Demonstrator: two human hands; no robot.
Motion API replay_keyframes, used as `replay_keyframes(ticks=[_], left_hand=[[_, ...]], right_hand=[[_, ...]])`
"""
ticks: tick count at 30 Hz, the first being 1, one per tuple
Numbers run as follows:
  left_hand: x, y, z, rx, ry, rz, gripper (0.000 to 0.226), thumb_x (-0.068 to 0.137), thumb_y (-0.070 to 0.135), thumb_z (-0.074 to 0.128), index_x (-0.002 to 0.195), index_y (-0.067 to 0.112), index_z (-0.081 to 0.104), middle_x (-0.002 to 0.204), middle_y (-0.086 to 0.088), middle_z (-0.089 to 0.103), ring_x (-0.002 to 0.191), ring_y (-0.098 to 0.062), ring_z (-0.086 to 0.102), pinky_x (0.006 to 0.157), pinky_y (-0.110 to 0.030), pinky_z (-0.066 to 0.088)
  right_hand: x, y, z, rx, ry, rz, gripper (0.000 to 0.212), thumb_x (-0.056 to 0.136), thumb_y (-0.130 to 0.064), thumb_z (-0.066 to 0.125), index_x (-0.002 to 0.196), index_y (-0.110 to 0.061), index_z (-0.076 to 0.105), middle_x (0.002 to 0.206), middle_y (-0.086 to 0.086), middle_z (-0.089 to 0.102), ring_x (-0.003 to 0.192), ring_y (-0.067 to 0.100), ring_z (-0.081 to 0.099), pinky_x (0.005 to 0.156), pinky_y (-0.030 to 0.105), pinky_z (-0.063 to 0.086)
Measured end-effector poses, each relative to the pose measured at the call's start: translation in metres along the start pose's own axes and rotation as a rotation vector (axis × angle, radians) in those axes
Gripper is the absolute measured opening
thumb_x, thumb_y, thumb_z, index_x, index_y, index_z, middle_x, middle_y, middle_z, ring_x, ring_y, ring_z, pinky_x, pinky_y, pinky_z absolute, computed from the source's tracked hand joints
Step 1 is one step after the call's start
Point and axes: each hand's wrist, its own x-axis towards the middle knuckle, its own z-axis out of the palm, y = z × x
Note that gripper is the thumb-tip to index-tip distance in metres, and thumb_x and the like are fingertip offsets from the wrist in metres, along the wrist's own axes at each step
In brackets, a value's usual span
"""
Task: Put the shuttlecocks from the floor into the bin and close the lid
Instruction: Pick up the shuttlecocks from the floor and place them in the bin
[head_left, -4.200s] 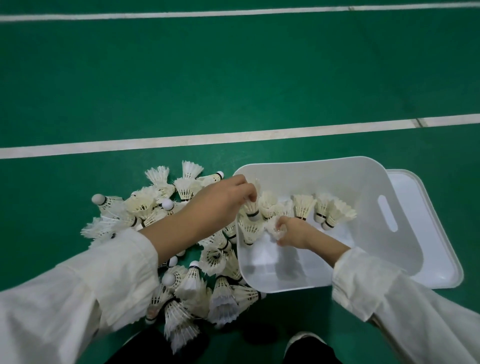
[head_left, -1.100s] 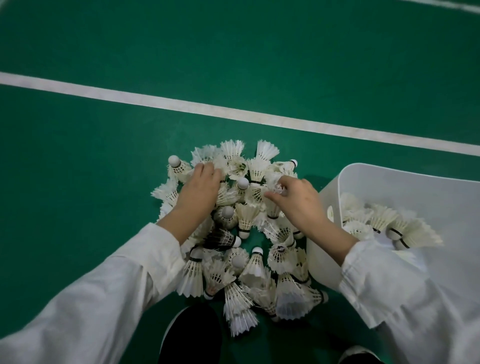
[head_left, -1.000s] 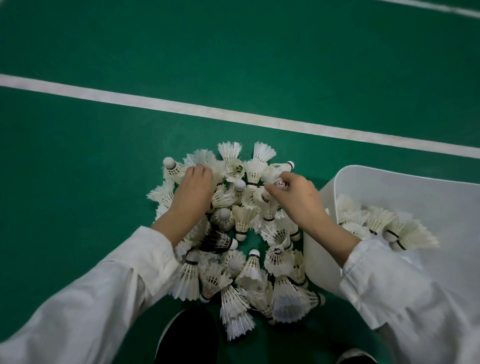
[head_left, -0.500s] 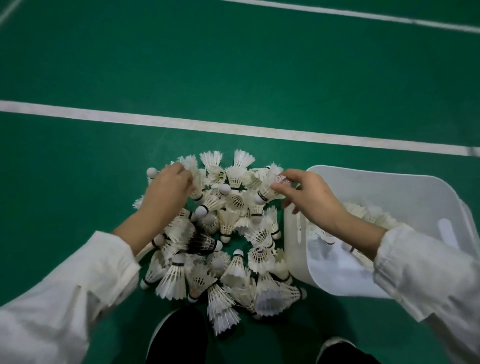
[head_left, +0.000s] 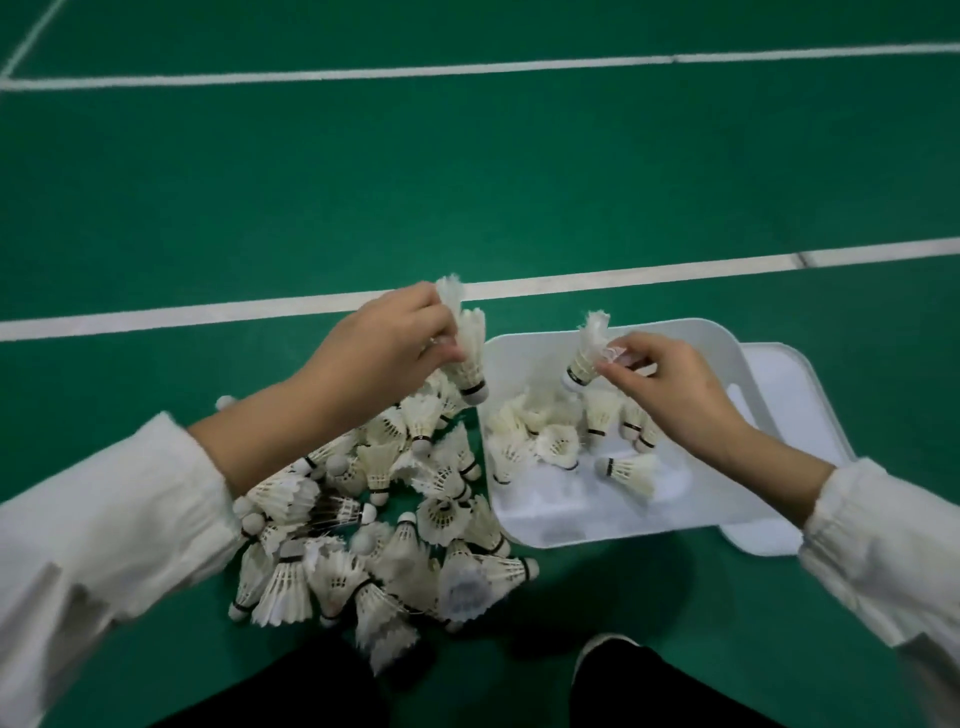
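Observation:
A heap of white shuttlecocks (head_left: 395, 525) lies on the green floor left of the white bin (head_left: 727, 364). Several more lie inside the bin (head_left: 558, 447). My left hand (head_left: 384, 343) holds a shuttlecock (head_left: 470, 358) by its feathers, cork down, just above the bin's left rim. My right hand (head_left: 660, 384) pinches another shuttlecock (head_left: 587, 358) over the inside of the bin. The white lid (head_left: 795, 400) lies flat on the floor under the bin's right side.
White court lines (head_left: 208, 312) cross the green floor behind the heap and the bin. My dark trouser legs and a shoe (head_left: 602, 649) are at the bottom edge, close to the heap.
Both hands have lifted off the heap, each with a shuttlecock, and moved right to the bin. The camera has swung right, and the lid is in view again.

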Motion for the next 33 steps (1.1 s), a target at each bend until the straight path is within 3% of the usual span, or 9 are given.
replay_keyframes(ticks=[2,5,12,21,27,30,33], left_hand=[[0.017,0.019,0.011,0.03,-0.035,0.083,0.012,0.083,0.02,0.065,0.08,0.008,0.062,0.081,-0.004,0.055,0.07,-0.02,0.05,0.062,-0.028,0.034],[0.034,0.041,0.039,0.049,-0.076,0.122,0.012,0.083,0.023,0.064,0.082,0.011,0.064,0.083,-0.003,0.057,0.074,-0.022,0.054,0.065,-0.028,0.035],[0.036,0.06,0.111,-0.026,-0.122,-0.035,0.017,0.088,0.027,0.058,0.092,0.012,0.064,0.093,-0.002,0.059,0.085,-0.023,0.056,0.078,-0.034,0.035],[0.014,0.065,0.153,-0.07,-0.199,-0.062,0.013,0.084,0.029,0.063,0.086,0.015,0.063,0.088,0.002,0.059,0.082,-0.021,0.057,0.074,-0.029,0.025],[0.005,0.065,0.161,-0.095,-0.243,-0.065,0.011,0.081,0.026,0.067,0.081,0.016,0.062,0.084,0.003,0.059,0.076,-0.021,0.058,0.072,-0.028,0.026],[0.0,0.065,0.162,-0.1,-0.25,-0.071,0.011,0.079,0.025,0.069,0.08,0.017,0.062,0.082,0.003,0.059,0.075,-0.021,0.059,0.072,-0.027,0.023],[-0.001,0.062,0.16,-0.124,-0.236,-0.102,0.011,0.079,0.027,0.069,0.081,0.018,0.062,0.083,0.006,0.059,0.076,-0.018,0.059,0.07,-0.025,0.02]], right_hand=[[-0.005,0.026,-0.003,-0.014,-0.016,0.061,0.016,0.09,-0.024,0.06,0.102,-0.016,0.065,0.088,-0.002,0.063,0.078,0.018,0.06,0.058,0.014,0.042],[-0.009,0.064,0.003,-0.075,-0.079,0.126,0.022,0.089,-0.02,0.06,0.109,-0.01,0.065,0.095,0.006,0.066,0.088,0.021,0.062,0.065,0.025,0.041],[0.014,0.12,0.034,-0.158,-0.156,0.222,0.026,0.089,-0.014,0.057,0.112,-0.005,0.064,0.11,0.013,0.066,0.103,0.026,0.059,0.08,0.024,0.04],[0.043,0.153,0.086,-0.328,-0.322,0.185,0.026,0.088,-0.01,0.05,0.11,-0.01,0.065,0.1,0.012,0.068,0.095,0.029,0.062,0.071,0.029,0.044],[0.046,0.156,0.096,-0.43,-0.402,0.13,0.028,0.092,-0.013,0.045,0.115,-0.013,0.06,0.115,0.011,0.063,0.104,0.03,0.059,0.073,0.026,0.038],[0.047,0.148,0.086,-0.45,-0.445,0.097,0.038,0.089,-0.015,0.053,0.127,-0.016,0.049,0.131,0.008,0.046,0.109,0.03,0.055,0.087,0.035,0.046],[0.036,0.126,0.063,-0.313,-0.333,0.064,0.048,0.084,-0.022,0.063,0.128,-0.02,0.044,0.127,0.003,0.044,0.094,0.022,0.058,0.083,0.034,0.046]])
